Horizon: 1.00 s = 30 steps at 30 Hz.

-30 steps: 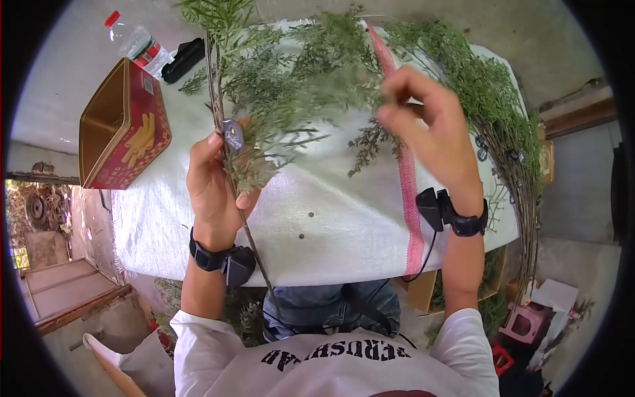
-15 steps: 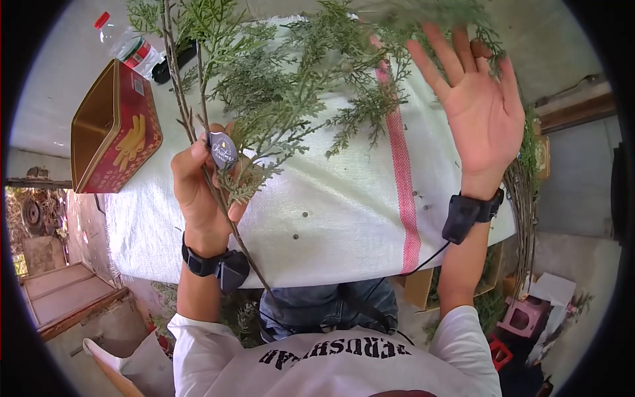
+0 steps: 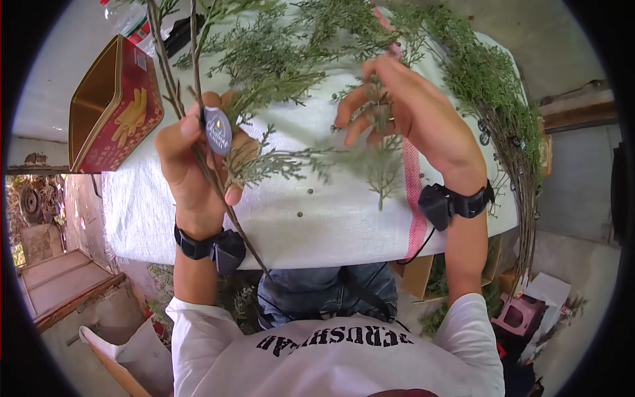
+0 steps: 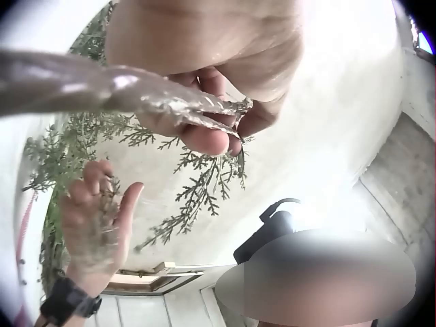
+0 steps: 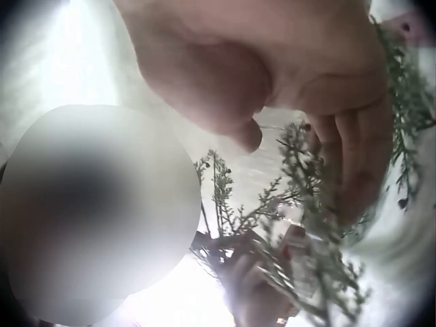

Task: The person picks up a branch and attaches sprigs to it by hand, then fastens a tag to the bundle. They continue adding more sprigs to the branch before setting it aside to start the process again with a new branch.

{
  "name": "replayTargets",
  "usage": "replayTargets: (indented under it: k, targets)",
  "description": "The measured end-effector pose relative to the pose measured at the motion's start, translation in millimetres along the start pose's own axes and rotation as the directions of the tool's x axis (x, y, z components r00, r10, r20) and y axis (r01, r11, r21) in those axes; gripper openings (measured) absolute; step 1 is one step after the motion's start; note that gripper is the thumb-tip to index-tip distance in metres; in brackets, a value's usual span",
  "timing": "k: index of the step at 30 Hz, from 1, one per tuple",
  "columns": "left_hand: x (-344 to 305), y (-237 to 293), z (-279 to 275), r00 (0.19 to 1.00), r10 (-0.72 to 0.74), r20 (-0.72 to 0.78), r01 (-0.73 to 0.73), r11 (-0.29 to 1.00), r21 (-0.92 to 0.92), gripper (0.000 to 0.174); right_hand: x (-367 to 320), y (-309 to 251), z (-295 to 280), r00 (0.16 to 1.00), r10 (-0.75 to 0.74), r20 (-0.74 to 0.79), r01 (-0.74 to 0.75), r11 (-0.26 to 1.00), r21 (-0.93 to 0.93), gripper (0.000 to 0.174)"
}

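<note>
My left hand (image 3: 198,145) grips the thin brown stems of an evergreen branch (image 3: 215,182), slanting from upper left down towards me. A dark oval tag (image 3: 217,131) with white lettering, "Christmas" in part, sits against the stems by my thumb. Green foliage fans out right of that hand. My right hand (image 3: 423,116) hovers over the cloth with fingers loosely bent and thumb apart from them in the right wrist view. A small blurred sprig (image 3: 381,165) overlaps its fingers; in the left wrist view this sprig crosses the palm.
White woven cloth (image 3: 278,245) with a red stripe covers the table. More evergreen foliage (image 3: 357,26) lies at the far side, a long-stemmed bundle (image 3: 509,145) along the right edge. A red box (image 3: 122,112), a water bottle (image 3: 129,23) and a dark object (image 3: 180,36) stand at left.
My right hand reached up to the far right with spread fingers, then came back down towards the middle. A loose-looking sprig now shows at its fingers. My left hand keeps its grip, slightly further left.
</note>
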<state>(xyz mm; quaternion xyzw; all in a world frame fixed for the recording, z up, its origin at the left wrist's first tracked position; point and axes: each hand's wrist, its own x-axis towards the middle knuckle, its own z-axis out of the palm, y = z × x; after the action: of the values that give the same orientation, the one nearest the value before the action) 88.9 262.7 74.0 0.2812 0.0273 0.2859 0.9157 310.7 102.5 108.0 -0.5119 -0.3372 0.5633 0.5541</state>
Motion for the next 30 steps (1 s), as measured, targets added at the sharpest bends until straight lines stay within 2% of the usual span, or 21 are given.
replayTargets:
  k: [1, 2, 3, 5, 6, 8, 9, 10, 13, 14, 15, 17, 18, 21, 22, 25, 26, 27, 28, 29, 30]
  targets:
    - [0, 1, -1, 1.000, 0.006, 0.021, -0.007, 0.999, 0.035, 0.031, 0, 4, 4, 0.996, 0.034, -0.087, -0.049, 0.984, -0.170, 0.040]
    - [-1, 2, -1, 0.999, 0.011, 0.043, -0.014, 0.997, 0.071, 0.033, -1, 8, 6, 0.996, 0.045, -0.082, -0.058, 0.985, -0.163, 0.040]
    - [-1, 4, -2, 0.998, 0.015, 0.068, -0.022, 0.994, 0.107, 0.035, -2, 12, 8, 0.997, -0.009, -0.082, -0.021, 0.934, -0.358, 0.039]
    - [1, 5, -4, 0.999, 0.031, 0.037, -0.035, 0.994, 0.104, 0.036, -1, 15, 7, 0.992, -0.121, -0.039, 0.058, 0.708, -0.704, 0.037]
    - [1, 6, -6, 0.999, 0.040, 0.007, -0.041, 0.994, 0.100, 0.037, 0, 17, 7, 0.993, -0.114, -0.033, 0.059, 0.711, -0.701, 0.037]
    - [-3, 5, -4, 0.999, 0.039, -0.038, -0.035, 0.995, 0.088, 0.037, -3, 20, 4, 0.950, -0.308, -0.045, 0.217, 0.759, -0.613, 0.036]
    - [-3, 4, 3, 0.991, 0.073, -0.116, -0.054, 0.987, 0.152, 0.038, -7, 20, 1, 0.913, -0.402, -0.066, 0.296, 0.765, -0.572, 0.036]
    - [-3, 2, 10, 0.975, 0.111, -0.191, -0.069, 0.974, 0.214, 0.039, -13, 14, -6, 0.917, -0.392, -0.070, 0.285, 0.769, -0.573, 0.036]
    - [-4, -1, 16, 0.944, 0.166, -0.285, -0.092, 0.962, 0.259, 0.037, -27, -22, -27, 0.994, 0.053, -0.099, -0.102, 0.785, -0.611, 0.036]
    - [-4, -2, 17, 0.935, 0.180, -0.306, -0.106, 0.964, 0.245, 0.036, -25, -27, -22, 0.994, 0.056, -0.098, -0.104, 0.783, -0.613, 0.036]
    - [-4, -3, 18, 0.926, 0.194, -0.324, -0.120, 0.965, 0.233, 0.034, -21, -30, -11, 0.966, 0.216, -0.144, -0.249, 0.623, -0.741, 0.034]
    - [-7, -6, 18, 0.944, 0.164, -0.285, -0.085, 0.959, 0.271, 0.030, -17, -32, 5, 0.831, 0.461, -0.311, -0.435, 0.189, -0.881, 0.032]
    - [-8, -6, 18, 0.959, 0.137, -0.248, -0.053, 0.947, 0.317, 0.026, -18, -29, 6, 0.838, 0.451, -0.307, -0.427, 0.192, -0.884, 0.032]
    - [-12, -5, 19, 0.979, 0.078, -0.190, 0.002, 0.922, 0.388, 0.019, -15, -7, 10, 0.961, 0.247, -0.128, -0.168, 0.151, -0.974, 0.034]
    - [-12, -5, 19, 0.986, 0.034, -0.164, 0.035, 0.918, 0.396, 0.016, -16, -6, 9, 0.966, 0.236, -0.109, -0.147, 0.151, -0.977, 0.034]
    - [-6, -5, 28, 0.991, 0.023, -0.135, 0.039, 0.897, 0.441, 0.012, -24, -19, -14, 0.988, 0.150, -0.040, -0.122, 0.589, -0.799, 0.023]
    - [-8, -7, 30, 0.987, 0.021, -0.160, 0.056, 0.883, 0.465, 0.011, -27, -21, -19, 0.988, 0.149, -0.028, -0.111, 0.583, -0.805, 0.023]
    - [-9, -8, 32, 0.982, 0.018, -0.187, 0.076, 0.870, 0.486, 0.010, -31, -24, -23, 0.992, -0.064, -0.108, -0.016, 0.787, -0.617, 0.023]
    - [-9, -9, 32, 0.982, 0.030, -0.189, 0.067, 0.872, 0.485, 0.010, -33, -27, -25, 0.941, -0.241, -0.239, 0.133, 0.910, -0.394, 0.026]
    - [-9, -10, 34, 0.981, 0.023, -0.194, 0.082, 0.853, 0.515, 0.010, -34, -30, -22, 0.943, -0.240, -0.231, 0.133, 0.907, -0.399, 0.026]
    - [-9, -11, 35, 0.980, 0.013, -0.198, 0.098, 0.833, 0.544, 0.010, -34, -34, -17, 0.921, -0.281, -0.270, 0.199, 0.934, -0.296, 0.027]
